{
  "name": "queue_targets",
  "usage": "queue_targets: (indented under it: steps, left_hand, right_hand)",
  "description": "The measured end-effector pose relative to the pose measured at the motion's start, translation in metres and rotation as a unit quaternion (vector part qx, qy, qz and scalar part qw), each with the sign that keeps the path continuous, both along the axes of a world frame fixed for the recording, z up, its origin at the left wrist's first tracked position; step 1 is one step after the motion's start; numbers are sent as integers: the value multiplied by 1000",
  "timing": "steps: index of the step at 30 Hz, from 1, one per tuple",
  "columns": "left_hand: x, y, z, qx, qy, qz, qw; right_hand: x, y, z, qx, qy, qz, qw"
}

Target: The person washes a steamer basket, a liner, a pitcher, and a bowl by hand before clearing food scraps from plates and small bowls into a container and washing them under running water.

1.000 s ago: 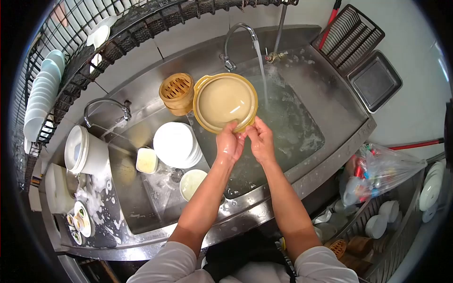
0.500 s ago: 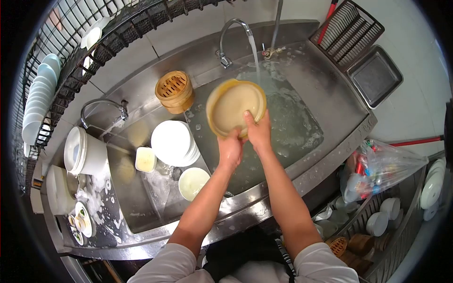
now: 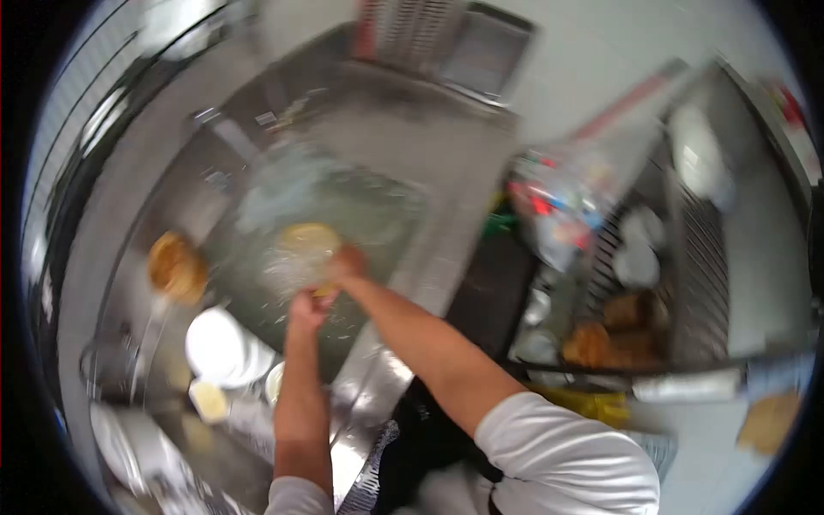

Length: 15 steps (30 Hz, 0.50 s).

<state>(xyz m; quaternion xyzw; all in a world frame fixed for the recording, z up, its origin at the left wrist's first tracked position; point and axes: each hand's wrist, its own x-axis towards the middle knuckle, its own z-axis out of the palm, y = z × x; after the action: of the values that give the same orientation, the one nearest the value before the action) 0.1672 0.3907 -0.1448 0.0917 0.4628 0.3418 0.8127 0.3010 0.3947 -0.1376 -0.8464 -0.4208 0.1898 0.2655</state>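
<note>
A yellow bowl [image 3: 311, 235] lies partly in the greenish water [image 3: 386, 202] of the large sink basin, with splashing over its left side. My left hand [image 3: 309, 309] grips its near rim, and my right hand [image 3: 346, 264] has hold of its right side. Motion blur hides the single fingers. To the left, a bamboo steamer basket [image 3: 178, 268] rests by the basin. Below it stands a stack of white dishes [image 3: 223, 348], next to a small square container [image 3: 209, 401].
A faucet [image 3: 225, 133] reaches over the basin's far side. Beyond the sink's far right edge are a dark slotted rack [image 3: 410, 33] and a metal tray [image 3: 485, 53]. At right, a clear bag of colourful items [image 3: 558, 202] hangs near a crate with white bowls [image 3: 639, 249] and steamers [image 3: 592, 345].
The yellow bowl, held above the water before, is now down in it, and the water splashes. Both my hands went down with it. My view has swung to the right and blurred.
</note>
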Motion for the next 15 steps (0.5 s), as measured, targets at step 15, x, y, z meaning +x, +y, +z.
queue_targets:
  steps: [15]
  left_hand:
    - [146,62,221,403,11,-330,853]
  right_hand:
    - [120,-90,291,408,-302,118,854]
